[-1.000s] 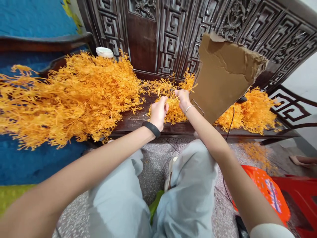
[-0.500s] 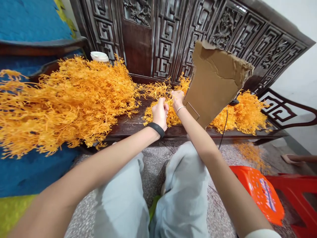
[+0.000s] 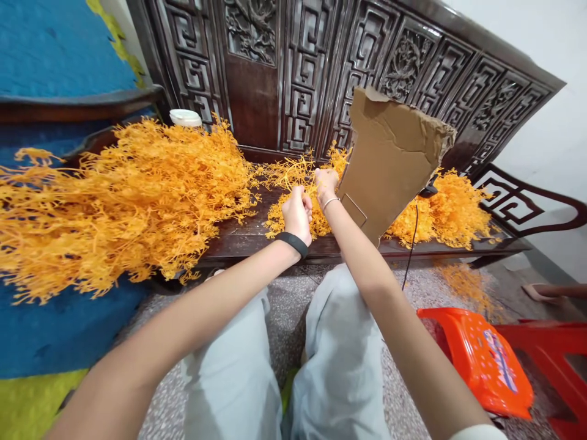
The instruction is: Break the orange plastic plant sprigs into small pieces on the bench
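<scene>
My left hand (image 3: 297, 212), with a black band at its wrist, is closed with the thumb over the fingers, at the near edge of thin orange artificial plant sprigs (image 3: 290, 173). What lies inside its fingers is mostly hidden. My right hand (image 3: 326, 182), just right of it and a little farther off, pinches a sprig of the same orange plastic foliage. Beneath both hands a smaller orange clump (image 3: 279, 219) lies on the dark wooden bench (image 3: 241, 239). A bent, torn-edged cardboard piece (image 3: 387, 162) stands upright right beside my right hand.
A large orange foliage heap (image 3: 151, 195) covers the bench's left side; another pile (image 3: 458, 211) lies beyond the cardboard. A white-lidded container (image 3: 185, 118) stands behind the left heap. A black cable (image 3: 411, 247) hangs over the front edge. A red plastic stool (image 3: 486, 360) stands at right.
My left hand has dropped slightly, and the loop of stem between the two hands no longer shows. My right hand stays beside the cardboard. The whole view has shifted a little.
</scene>
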Demonstrator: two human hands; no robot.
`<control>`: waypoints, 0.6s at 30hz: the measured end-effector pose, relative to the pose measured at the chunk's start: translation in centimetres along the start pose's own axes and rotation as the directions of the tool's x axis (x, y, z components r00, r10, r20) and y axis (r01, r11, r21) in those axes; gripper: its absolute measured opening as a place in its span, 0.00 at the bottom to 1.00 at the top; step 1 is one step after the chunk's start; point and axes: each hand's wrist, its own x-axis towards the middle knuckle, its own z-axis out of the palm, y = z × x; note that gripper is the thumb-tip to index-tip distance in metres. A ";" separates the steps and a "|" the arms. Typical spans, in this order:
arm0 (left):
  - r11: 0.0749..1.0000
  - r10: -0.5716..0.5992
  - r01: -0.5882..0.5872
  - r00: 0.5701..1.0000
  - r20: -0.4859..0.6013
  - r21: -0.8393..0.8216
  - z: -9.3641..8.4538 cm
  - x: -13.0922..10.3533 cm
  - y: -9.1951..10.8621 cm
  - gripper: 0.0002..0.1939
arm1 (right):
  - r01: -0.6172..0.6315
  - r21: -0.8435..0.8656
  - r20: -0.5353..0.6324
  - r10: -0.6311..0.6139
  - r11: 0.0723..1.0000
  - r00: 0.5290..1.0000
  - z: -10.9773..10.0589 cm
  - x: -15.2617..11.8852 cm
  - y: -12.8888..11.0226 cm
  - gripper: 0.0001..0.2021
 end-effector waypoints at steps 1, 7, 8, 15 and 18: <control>1.000 0.010 -0.010 1.000 0.007 -0.002 -0.1 0.1 0.1 0.23 | -0.064 0.046 -0.049 0.066 0.997 0.997 0.0 -0.2 -0.4 0.10; 0.999 0.031 -0.029 0.997 0.072 -0.041 -0.8 0.6 1.1 0.21 | -0.133 0.204 -0.014 0.138 0.970 0.990 -0.2 -1.4 -2.2 0.10; 0.998 0.037 -0.034 0.997 0.067 -0.051 -1.0 0.7 1.2 0.22 | -0.134 0.226 0.001 0.137 0.965 0.991 -0.3 -1.6 -2.5 0.10; 0.995 0.001 0.011 0.993 0.118 -0.100 -1.6 0.7 1.3 0.24 | -0.135 0.309 0.000 0.142 0.941 0.990 -1.5 -2.1 -3.8 0.08; 0.991 -0.049 0.062 0.993 0.106 -0.123 -1.6 0.5 1.6 0.24 | -0.129 0.302 -0.010 0.139 0.944 0.990 -1.8 -2.1 -3.9 0.09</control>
